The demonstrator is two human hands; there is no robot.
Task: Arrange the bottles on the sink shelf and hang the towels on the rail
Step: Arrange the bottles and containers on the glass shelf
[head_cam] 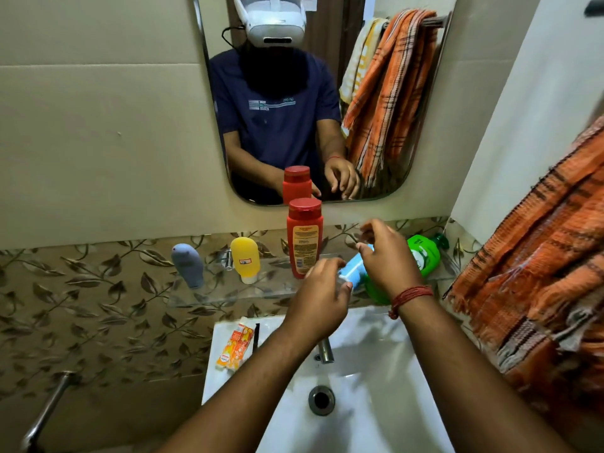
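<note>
A light blue bottle (354,268) is tilted over the glass shelf (228,297), between my hands. My left hand (318,297) grips its lower end. My right hand (389,256) hovers over its top with loosely spread fingers, the thumb at the bottle's upper edge. On the shelf, a grey tube (188,264) and a yellow tube (245,259) stand on their caps beside an upright red bottle (304,238). A green bottle (425,256) is partly hidden behind my right hand. An orange checked towel (539,256) hangs at the right.
Below the shelf is the white sink (376,380) with a tap (325,349) and drain. An orange sachet (235,351) lies on the sink's left rim. The mirror (425,125) reflects two hung towels. A metal pipe (45,410) juts out low on the left.
</note>
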